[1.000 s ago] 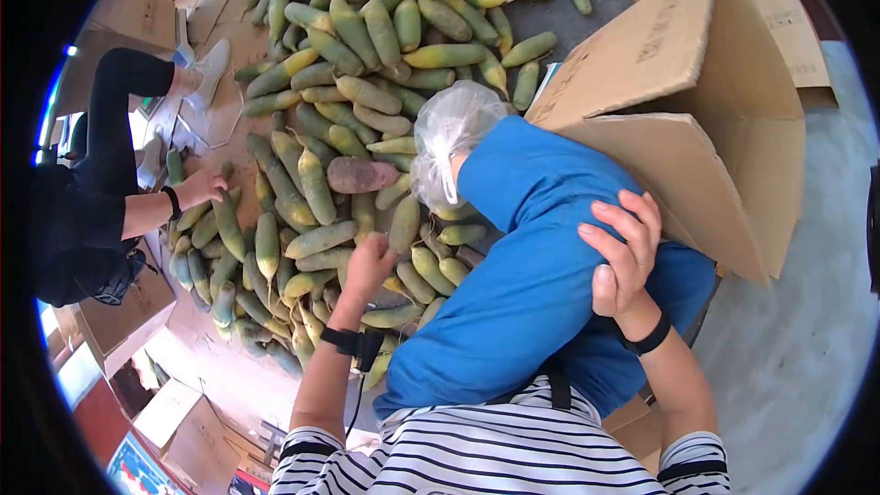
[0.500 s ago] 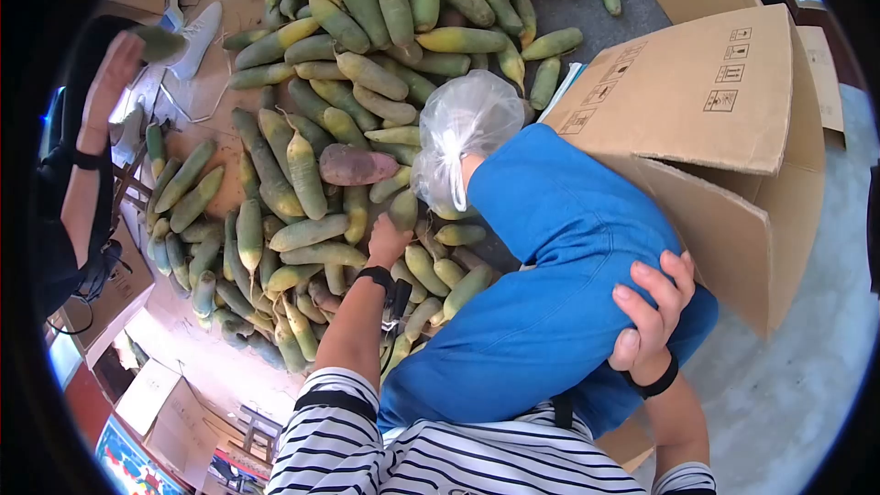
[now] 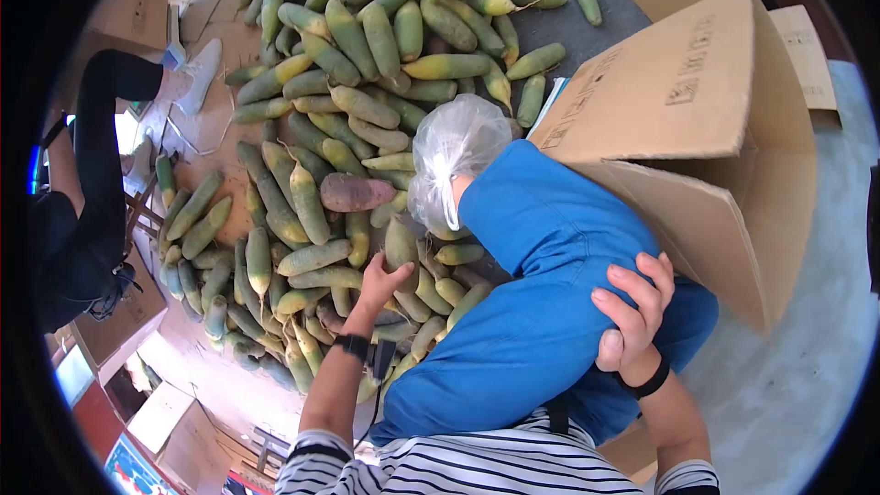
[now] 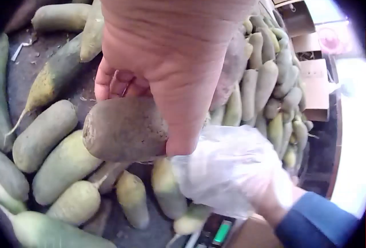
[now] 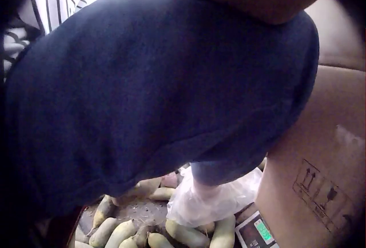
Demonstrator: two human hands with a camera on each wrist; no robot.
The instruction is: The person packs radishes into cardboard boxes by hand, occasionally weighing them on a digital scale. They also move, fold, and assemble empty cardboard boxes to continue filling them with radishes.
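In the head view my left hand (image 3: pixel 383 286) holds a green radish (image 3: pixel 401 252) at the near side of a large heap of radishes (image 3: pixel 312 206). The left wrist view shows the thumb and fingers of that hand (image 4: pixel 166 70) around the blunt, dull green radish (image 4: pixel 127 129). My right hand (image 3: pixel 634 316) rests on the blue trouser leg (image 3: pixel 550 257), fingers lightly bent, holding nothing. A reddish radish (image 3: pixel 356 192) lies beyond the left hand, beside the foot wrapped in a clear plastic bag (image 3: pixel 458 151).
An open cardboard box (image 3: pixel 678 101) stands at the right against the leg. A digital scale display (image 5: pixel 263 230) shows beneath it in the right wrist view. Another person's dark-clothed leg (image 3: pixel 105 128) is at the left, with cardboard boxes (image 3: pixel 137 5) around.
My left hand has taken hold of a radish and drawn it slightly back. The other person's hand lifted a radish away from the heap and is no longer over it. My right hand stays on the leg.
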